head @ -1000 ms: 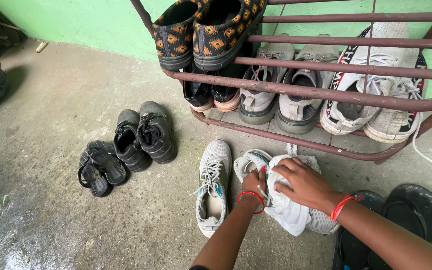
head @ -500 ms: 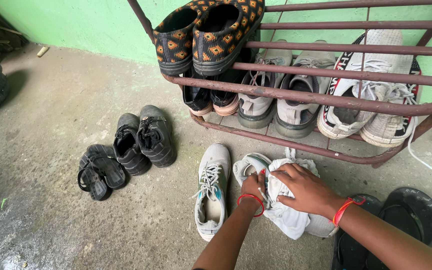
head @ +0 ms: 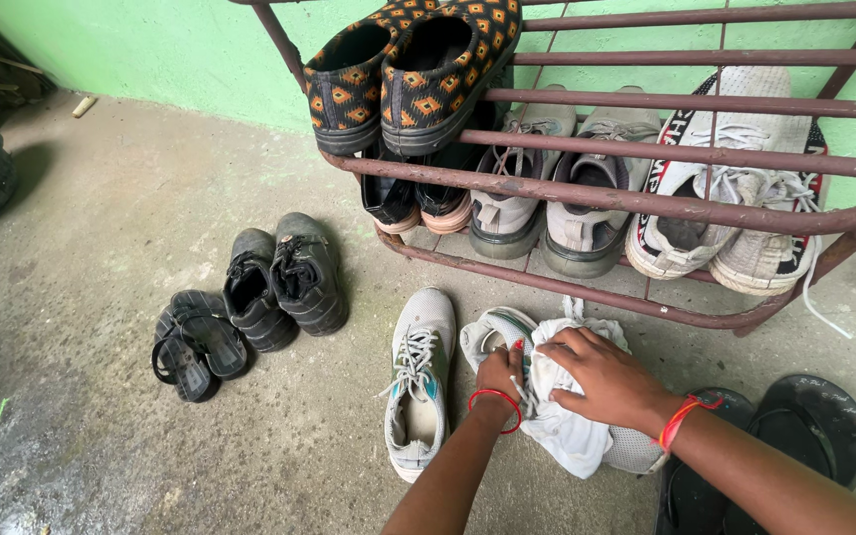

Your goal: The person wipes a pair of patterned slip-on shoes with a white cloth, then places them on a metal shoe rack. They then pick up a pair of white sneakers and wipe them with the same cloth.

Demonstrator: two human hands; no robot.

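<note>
As white cloth (head: 567, 416) covers grey sneaker (head: 492, 332), crumpled

One view only: head cam, worn by the person, looking steeply down and fwd at the floor (head: 101, 248) in front of them. Both forearms enter from the bottom edge, so the cam sits just above and behind the hands; left hand (head: 500, 374) and right hand (head: 606, 381) land low-centre, close to the lens. Faces a green wall (head: 180, 50) running across the top of frame, w/ the rack (head: 646, 203) at upper right cut off by top and right edges. Floor fills the left half. Slight tilt: rack bars slope down to the right. No 2nd view, so no shared area.
</note>
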